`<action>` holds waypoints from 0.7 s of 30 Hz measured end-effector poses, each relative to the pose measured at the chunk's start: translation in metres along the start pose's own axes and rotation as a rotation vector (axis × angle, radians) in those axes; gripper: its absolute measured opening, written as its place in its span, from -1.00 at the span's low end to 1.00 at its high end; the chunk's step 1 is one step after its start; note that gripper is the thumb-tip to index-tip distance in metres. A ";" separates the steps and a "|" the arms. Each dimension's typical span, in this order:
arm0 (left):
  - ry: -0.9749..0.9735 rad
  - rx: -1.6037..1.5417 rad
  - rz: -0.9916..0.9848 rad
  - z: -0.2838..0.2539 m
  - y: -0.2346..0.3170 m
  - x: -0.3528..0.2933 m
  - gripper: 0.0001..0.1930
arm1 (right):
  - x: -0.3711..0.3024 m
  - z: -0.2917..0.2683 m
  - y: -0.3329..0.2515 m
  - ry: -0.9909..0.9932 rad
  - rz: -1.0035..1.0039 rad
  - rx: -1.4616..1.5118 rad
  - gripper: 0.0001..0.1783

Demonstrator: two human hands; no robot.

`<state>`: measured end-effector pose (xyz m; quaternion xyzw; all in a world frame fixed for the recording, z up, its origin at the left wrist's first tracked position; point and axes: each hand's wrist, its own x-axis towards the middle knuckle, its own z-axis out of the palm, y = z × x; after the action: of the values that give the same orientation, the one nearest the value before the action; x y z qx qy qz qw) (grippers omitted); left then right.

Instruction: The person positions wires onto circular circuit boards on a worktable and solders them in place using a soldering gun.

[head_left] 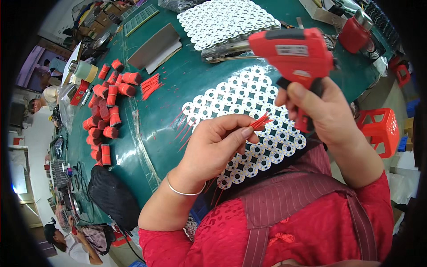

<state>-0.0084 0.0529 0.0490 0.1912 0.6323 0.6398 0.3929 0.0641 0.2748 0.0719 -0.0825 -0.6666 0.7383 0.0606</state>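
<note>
My left hand [213,144] pinches a small bunch of short red wires [262,121] between thumb and fingers, over a panel of round white circuit boards [260,163]. Each disc has a dark central hole. Wrapped round the grip of a red and black gun-shaped tool [293,55] is my right hand [322,109], raised above the panel's right side. The tool's metal barrel points left; slight blur leaves its exact kind unclear. Loose red wires [181,129] lie by the panel's left edge.
Bundled red wires [113,116] are heaped on the green table [153,118], near a loose wire pile [151,86] and a cardboard piece [155,49]. Stacked board panels [227,22] lie at the back. A red flask [356,31] stands back right; a red stool [379,130] is beyond the table.
</note>
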 end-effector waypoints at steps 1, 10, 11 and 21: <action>-0.030 -0.062 -0.032 -0.002 -0.002 -0.002 -0.77 | 0.002 0.004 0.000 -0.013 0.045 0.002 -0.64; -0.043 -0.048 -0.083 -0.001 -0.006 -0.009 -0.76 | 0.009 0.045 0.021 -0.077 0.061 0.026 -0.53; -0.066 -0.058 -0.073 0.000 -0.005 -0.010 -0.76 | 0.008 0.046 0.021 -0.067 0.075 0.036 -0.52; -0.057 -0.088 -0.005 0.001 -0.010 -0.013 -0.76 | 0.004 0.042 0.025 -0.046 -0.002 0.001 -0.58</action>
<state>0.0024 0.0428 0.0429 0.1903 0.5926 0.6604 0.4201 0.0527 0.2323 0.0513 -0.0647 -0.6675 0.7404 0.0459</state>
